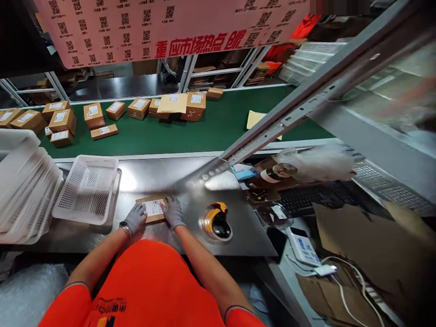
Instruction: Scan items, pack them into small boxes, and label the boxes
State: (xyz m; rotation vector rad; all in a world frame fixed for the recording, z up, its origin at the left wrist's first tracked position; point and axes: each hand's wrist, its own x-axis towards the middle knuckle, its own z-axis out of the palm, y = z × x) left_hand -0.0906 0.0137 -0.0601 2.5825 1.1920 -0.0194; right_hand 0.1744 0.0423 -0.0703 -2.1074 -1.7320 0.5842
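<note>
A small flat cardboard box [156, 219] lies on the metal worktop in front of me, a white printed label [154, 207] on its top face. Gloved in grey, my left hand [136, 218] holds the box's left side, with its fingertips near the label edge. My right hand [174, 211], gloved too, grips the right end, and its fingers reach onto the label. Clear plastic film lies just below the box. To the right of my right hand sits a yellow-and-black tape dispenser [217, 223].
A white perforated basket [86, 188] and stacked baskets [23, 190] stand at left. Beyond the worktop, a green conveyor [143, 143] carries several labelled boxes. A slanted metal post [272, 122] rises at right, near a bottle [277, 173] and keyboard [309, 197]. A pink sign [194, 22] hangs overhead.
</note>
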